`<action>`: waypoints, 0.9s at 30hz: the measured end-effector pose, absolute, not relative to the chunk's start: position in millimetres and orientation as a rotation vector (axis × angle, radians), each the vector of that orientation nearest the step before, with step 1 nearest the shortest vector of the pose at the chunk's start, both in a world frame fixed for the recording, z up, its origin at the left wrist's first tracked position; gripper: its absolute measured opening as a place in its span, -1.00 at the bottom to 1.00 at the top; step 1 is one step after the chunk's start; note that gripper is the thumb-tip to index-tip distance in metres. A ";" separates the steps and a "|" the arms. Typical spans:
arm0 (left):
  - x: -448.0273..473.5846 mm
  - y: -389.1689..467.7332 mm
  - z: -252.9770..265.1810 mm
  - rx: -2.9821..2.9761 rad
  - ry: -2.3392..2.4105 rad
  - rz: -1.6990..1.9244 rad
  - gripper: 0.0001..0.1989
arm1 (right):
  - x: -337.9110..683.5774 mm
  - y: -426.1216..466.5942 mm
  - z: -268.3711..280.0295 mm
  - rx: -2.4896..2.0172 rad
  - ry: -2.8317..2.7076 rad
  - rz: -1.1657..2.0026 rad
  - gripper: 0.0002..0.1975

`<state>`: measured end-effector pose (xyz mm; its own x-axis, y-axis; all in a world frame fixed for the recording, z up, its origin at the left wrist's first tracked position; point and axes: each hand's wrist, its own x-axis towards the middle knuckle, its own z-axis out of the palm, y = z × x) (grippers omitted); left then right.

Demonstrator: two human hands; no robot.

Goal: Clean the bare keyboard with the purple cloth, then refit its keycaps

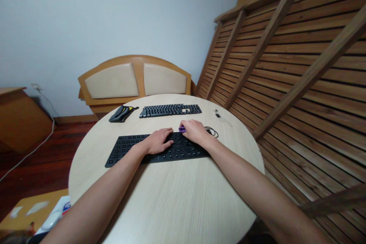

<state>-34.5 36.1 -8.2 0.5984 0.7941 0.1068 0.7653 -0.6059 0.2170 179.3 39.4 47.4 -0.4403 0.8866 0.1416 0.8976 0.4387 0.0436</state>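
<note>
A black keyboard [126, 143] with its keycaps off lies across the table before me, bare switches showing. My left hand [157, 142] rests flat on its middle, fingers stretched out and thumb apart. At the keyboard's back edge, right of centre, my right hand [195, 131] is closed around a folded purple cloth [182, 129]. Part of the cloth is hidden in the fingers. Behind my hands, dark keycaps [162, 110] stand in rows in a keyboard layout, with a few pale ones toward the right. A black cable [214, 132] curls beside my right wrist.
The round pale wooden table [171, 202] carries a black, grey and yellow folded item [122, 114], perhaps gloves, at back left. Small thin tools [223, 117] lie at back right. A slatted wooden frame [286, 65] leans on the right. A cardboard box [31, 207] sits lower left.
</note>
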 end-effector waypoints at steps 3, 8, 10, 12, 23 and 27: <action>-35.9 38.3 -9.4 2.667 1.297 0.286 -0.39 | 175.8 38.0 50.2 -1.589 -2.643 -0.183 -0.75; -36.8 40.5 -10.3 2.651 1.280 0.296 -0.39 | 173.1 30.6 59.5 -1.505 -2.764 -0.204 -0.73; -36.8 40.9 -10.4 2.653 1.273 0.292 -0.39 | 171.4 27.0 61.9 -1.466 -2.802 -0.226 -0.72; -36.6 41.1 -10.4 2.656 1.273 0.286 -0.40 | 169.0 23.5 63.1 -1.438 -2.830 -0.253 -0.71; -36.2 41.2 -9.3 2.652 1.270 0.280 -0.39 | 169.6 7.3 65.8 -1.337 -2.924 -0.345 -0.74; -36.6 40.8 -8.8 2.645 1.261 0.292 -0.40 | 169.7 0.6 63.7 -1.332 -2.903 -0.379 -0.75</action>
<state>-36.6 40.8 -8.8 0.6173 0.7813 0.0925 0.7424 -0.6174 0.2601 169.7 0.6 63.7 -0.6547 0.7553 0.0300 0.7377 0.6298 0.2433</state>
